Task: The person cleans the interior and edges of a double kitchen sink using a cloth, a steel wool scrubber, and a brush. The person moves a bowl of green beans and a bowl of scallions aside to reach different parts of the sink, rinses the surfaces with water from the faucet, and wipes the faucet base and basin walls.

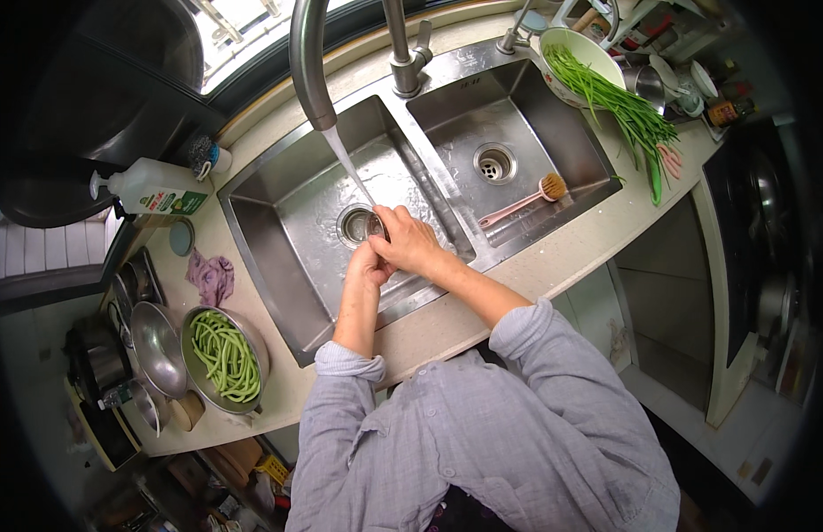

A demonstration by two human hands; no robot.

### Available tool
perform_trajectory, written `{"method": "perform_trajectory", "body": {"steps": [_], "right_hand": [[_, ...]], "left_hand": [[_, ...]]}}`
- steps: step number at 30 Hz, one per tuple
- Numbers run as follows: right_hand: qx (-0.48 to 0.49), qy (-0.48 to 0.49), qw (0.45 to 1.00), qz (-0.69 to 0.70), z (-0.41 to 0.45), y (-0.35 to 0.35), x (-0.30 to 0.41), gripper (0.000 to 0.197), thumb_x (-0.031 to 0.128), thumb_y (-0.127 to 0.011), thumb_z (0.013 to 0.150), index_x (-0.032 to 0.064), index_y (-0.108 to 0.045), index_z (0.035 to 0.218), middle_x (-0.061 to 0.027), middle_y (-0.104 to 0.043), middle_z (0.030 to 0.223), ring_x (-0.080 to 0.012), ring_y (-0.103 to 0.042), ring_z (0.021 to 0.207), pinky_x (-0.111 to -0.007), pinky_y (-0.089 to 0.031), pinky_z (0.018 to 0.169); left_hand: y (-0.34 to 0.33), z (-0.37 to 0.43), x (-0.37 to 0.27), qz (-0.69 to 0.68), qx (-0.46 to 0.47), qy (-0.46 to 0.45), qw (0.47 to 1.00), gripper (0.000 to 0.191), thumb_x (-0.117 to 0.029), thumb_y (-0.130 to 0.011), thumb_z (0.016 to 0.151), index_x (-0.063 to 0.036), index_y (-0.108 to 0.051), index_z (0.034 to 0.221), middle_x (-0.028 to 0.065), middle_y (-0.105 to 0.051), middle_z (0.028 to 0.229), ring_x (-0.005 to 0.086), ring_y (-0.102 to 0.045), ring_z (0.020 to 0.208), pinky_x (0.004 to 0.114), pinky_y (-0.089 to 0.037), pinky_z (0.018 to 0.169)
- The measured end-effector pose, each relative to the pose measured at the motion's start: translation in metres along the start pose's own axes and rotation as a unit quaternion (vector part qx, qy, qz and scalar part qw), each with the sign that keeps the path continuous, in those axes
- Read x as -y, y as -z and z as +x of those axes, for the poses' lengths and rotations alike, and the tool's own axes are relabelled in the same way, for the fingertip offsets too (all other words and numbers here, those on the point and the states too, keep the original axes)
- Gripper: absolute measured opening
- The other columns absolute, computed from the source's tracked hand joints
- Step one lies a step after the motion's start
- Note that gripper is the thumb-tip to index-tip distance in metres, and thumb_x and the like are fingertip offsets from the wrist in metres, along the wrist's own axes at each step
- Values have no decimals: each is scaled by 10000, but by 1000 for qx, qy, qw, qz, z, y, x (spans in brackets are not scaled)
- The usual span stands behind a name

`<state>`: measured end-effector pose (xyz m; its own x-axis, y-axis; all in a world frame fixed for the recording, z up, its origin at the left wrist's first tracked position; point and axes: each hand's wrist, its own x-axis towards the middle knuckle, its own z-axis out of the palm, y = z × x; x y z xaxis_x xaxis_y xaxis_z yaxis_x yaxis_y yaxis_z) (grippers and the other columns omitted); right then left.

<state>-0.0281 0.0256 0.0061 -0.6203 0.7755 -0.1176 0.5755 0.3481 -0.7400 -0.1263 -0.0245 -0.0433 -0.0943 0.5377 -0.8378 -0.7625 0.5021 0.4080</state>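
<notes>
Both my hands are together over the left basin of a stainless steel double sink point(298, 266), beneath water running from the curved faucet point(308, 73). My left hand point(370, 259) has its fingers curled against my right hand point(408, 241). A small, shiny, rounded item point(377, 228) shows at my right fingertips, near the left drain point(353, 225); my fingers hide much of it, and its kind is unclear. Which hand bears it cannot be told. In the right basin, a pink-handled scrub brush point(521, 203) lies beside the drain strainer point(495, 163).
Green beans point(225, 356) fill a metal bowl on the left counter, near a crumpled purple cloth point(210, 276) and a pump bottle point(160, 186). At the right, long green stalks point(617, 106) lie across a white bowl point(601, 56), with pink-handled scissors point(669, 161) beside them.
</notes>
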Motion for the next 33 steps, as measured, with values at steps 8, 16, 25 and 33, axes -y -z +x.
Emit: {"method": "perform_trajectory", "body": {"steps": [8, 16, 25, 33], "right_hand": [[-130, 213, 948, -199, 10, 11, 2, 381, 165, -574, 636, 39, -486, 986, -125, -486, 773, -230, -532, 635, -317, -457, 470], [-169, 267, 944, -99, 38, 80, -50, 390, 70, -511, 663, 62, -433, 1046, -99, -536, 903, -259, -558, 771, -341, -487, 576], [44, -82, 969, -229, 86, 129, -223, 293, 78, -468, 741, 83, -453, 1034, -241, -447, 1017, -405, -520, 829, -470, -430, 725], [103, -139, 963, -206, 99, 110, -251, 334, 53, -476, 738, 75, -471, 1071, -238, -432, 1070, -400, -513, 901, -459, -433, 750]], "left_hand": [[-8, 28, 5, -109, 116, -41, 986, 259, -295, -477, 828, -90, -501, 986, 69, -557, 924, 185, -563, 810, 326, -497, 616], [-23, -1, 1, 71, 24, -112, 991, 474, -391, -500, 811, -75, -415, 1154, 100, -377, 1190, 256, -507, 911, 337, -486, 608], [-10, 62, 43, 776, 25, -155, 611, 726, -198, -736, 531, -172, -382, 1165, 187, -358, 1126, 385, -517, 895, 408, -452, 761], [-15, 56, 34, 591, -151, -306, 731, 408, -36, -598, 540, -29, -540, 944, 158, -545, 762, 289, -571, 636, 323, -466, 601]]}}
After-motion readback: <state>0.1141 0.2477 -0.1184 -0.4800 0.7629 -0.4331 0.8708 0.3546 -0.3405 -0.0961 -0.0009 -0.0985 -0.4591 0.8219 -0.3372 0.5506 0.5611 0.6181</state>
